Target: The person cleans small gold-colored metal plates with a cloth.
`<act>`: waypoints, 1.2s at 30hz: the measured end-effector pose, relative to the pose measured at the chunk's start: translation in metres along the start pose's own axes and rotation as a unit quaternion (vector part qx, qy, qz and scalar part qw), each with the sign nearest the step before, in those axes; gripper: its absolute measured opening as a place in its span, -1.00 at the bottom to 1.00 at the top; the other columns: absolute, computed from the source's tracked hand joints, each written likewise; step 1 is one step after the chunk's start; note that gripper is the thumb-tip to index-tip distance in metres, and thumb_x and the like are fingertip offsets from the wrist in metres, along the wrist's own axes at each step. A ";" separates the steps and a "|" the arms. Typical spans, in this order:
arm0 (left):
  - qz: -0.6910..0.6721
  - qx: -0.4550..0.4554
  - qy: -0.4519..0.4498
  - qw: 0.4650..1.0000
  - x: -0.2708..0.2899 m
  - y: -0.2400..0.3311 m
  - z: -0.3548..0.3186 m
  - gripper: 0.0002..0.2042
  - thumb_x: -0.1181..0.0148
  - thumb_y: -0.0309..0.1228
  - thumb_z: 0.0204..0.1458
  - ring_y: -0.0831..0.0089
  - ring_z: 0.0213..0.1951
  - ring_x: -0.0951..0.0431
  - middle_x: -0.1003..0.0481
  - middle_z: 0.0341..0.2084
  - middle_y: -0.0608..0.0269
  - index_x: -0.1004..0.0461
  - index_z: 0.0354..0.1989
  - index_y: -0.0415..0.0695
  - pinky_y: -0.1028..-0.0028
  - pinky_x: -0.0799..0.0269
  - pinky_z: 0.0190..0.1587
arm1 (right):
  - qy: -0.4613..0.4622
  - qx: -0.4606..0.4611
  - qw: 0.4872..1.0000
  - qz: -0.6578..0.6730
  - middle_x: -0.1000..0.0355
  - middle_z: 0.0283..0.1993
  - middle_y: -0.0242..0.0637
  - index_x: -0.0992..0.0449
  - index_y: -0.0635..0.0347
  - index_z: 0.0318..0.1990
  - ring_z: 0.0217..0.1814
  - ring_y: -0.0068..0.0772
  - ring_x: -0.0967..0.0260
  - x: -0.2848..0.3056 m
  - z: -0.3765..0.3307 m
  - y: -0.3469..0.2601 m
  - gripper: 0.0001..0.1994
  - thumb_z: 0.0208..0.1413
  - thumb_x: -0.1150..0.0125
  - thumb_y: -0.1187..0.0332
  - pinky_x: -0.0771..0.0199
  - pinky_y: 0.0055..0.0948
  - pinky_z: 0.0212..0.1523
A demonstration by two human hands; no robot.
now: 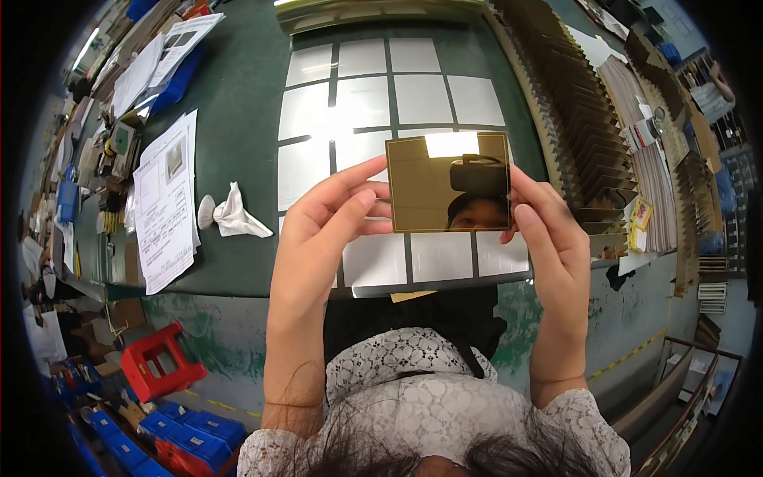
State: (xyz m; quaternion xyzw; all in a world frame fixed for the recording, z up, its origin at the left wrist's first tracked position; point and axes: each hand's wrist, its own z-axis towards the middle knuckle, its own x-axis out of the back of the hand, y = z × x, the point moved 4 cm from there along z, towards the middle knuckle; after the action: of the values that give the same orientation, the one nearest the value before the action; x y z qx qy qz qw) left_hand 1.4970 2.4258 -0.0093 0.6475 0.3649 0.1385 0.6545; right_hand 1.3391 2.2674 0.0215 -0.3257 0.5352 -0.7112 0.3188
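My left hand and right hand raised mid-frame, fingers pinching opposite edges of a square gold mirror plate, held upright above silver squares on my dark green table

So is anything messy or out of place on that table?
Only a crumpled white cloth, lying loose on the green table beside the neat grid of white squares. The gold mirrored plate in both hands looks undamaged.

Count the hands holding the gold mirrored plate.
2. The left hand grips the left edge of the gold mirrored plate and the right hand grips its right edge. No other hand touches it, as far as can be seen.
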 end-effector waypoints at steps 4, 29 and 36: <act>-0.002 -0.005 0.003 1.000 -0.005 0.001 0.001 -0.68 0.03 -0.51 0.17 0.49 -0.23 -0.54 -0.52 -0.23 0.14 -0.38 0.09 -0.30 0.52 -0.49 -0.14 | -0.010 0.005 1.000 -0.008 -0.33 -0.12 -0.34 -0.36 0.34 0.16 -0.19 -0.65 -0.27 0.004 -0.002 0.001 -0.66 0.24 0.07 0.54 -0.33 -0.65 -0.21; 0.010 -0.017 -0.028 0.999 -0.084 0.000 0.010 -0.74 -0.16 -0.70 0.00 0.42 -0.33 -0.59 -0.55 -0.36 0.06 -0.43 -0.10 -0.40 0.45 -0.63 -0.28 | 0.083 0.081 0.971 -0.211 -0.37 -0.09 -0.19 -0.36 0.33 0.15 -0.14 -0.38 -0.34 0.072 -0.015 -0.022 -0.60 0.11 -0.08 0.58 -0.38 -0.47 -0.07; 0.038 -0.035 -0.016 0.999 -0.095 -0.006 0.024 -0.80 -0.17 -0.69 0.01 0.43 -0.34 -0.59 -0.54 -0.38 0.10 -0.45 -0.15 -0.41 0.49 -0.59 -0.24 | 0.190 0.142 0.869 -0.434 -0.45 -0.11 -0.19 -0.52 0.28 -0.04 -0.09 -0.27 -0.37 0.114 -0.022 -0.024 -0.73 0.08 -0.17 0.45 -0.34 -0.40 -0.05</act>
State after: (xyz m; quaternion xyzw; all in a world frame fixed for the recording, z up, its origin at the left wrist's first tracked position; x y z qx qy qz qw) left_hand 1.4451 2.3456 0.0113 0.6396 0.3245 0.1662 0.6768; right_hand 1.2521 2.1933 0.0539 -0.3351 0.2835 -0.8942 -0.0874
